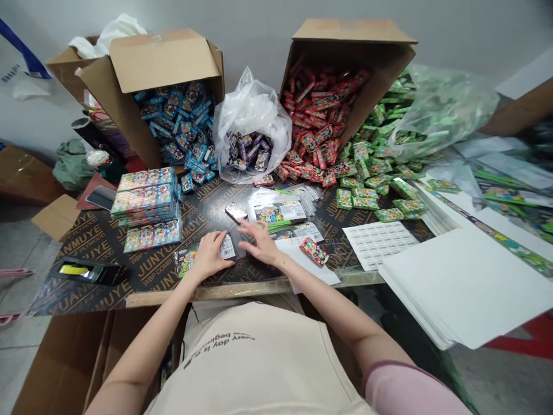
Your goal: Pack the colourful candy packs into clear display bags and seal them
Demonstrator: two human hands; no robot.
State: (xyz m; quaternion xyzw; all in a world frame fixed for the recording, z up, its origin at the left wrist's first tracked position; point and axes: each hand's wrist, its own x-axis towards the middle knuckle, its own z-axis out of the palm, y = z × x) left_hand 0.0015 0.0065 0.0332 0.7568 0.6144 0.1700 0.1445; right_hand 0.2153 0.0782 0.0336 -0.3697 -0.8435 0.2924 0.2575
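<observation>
Lying near the hands (211, 253) (261, 245): packets (314, 251), sheets (382, 245)

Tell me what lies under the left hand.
A flat printed packet lies under the left hand: its colourful end shows to the left, a barcode to the right. The part directly beneath the hand is covered and cannot be seen.

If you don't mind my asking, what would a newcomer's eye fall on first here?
Probably the red packets spilling from an open carton at the back, flanked by blue packets on the left and green packets on the right. A clear bag of purple packets sits between blue and red. Nearest, the left hand lies over a printed package.
</observation>
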